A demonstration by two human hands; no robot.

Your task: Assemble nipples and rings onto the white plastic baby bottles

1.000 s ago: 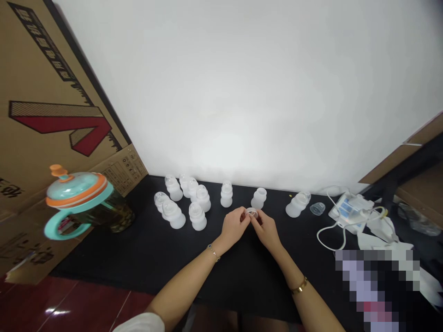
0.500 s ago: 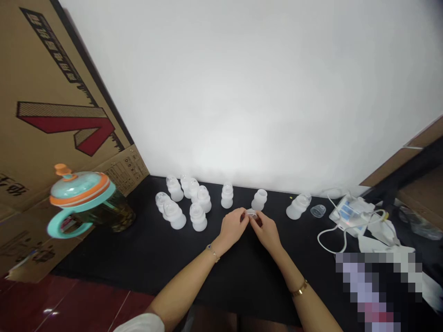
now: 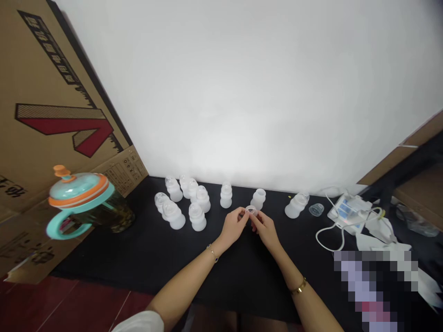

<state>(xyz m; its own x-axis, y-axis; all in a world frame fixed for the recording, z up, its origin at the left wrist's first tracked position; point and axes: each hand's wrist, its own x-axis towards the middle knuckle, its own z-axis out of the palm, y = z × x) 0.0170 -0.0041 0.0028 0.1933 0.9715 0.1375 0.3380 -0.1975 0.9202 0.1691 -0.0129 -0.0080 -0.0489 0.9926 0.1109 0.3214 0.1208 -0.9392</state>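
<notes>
My left hand (image 3: 232, 228) and my right hand (image 3: 266, 229) meet over the table's middle, fingertips pinching a pale bottle collar ring (image 3: 251, 209) from both sides. Its round rim faces up; whether a teat sits in it is hard to make out. Just behind stands a white baby bottle (image 3: 258, 199) with an uncovered mouth. A capped baby bottle (image 3: 226, 196) is upright to the left of it. Another capped bottle (image 3: 295, 206) appears on the right, beside a loose clear dome cap (image 3: 316, 210).
Several capped baby bottles (image 3: 175, 216) cluster on the left of the black table (image 3: 221, 276). A large lidded jug (image 3: 83, 203) stands by a cardboard box (image 3: 51, 115). At right lie a white cable (image 3: 320, 244) and a white-and-blue packet (image 3: 346, 212). A white wall (image 3: 242, 92) rises behind.
The collar ring has tipped so its round opening shows more, and the fingers around it have shifted slightly. The bottles stay in place; the view has moved a little.
</notes>
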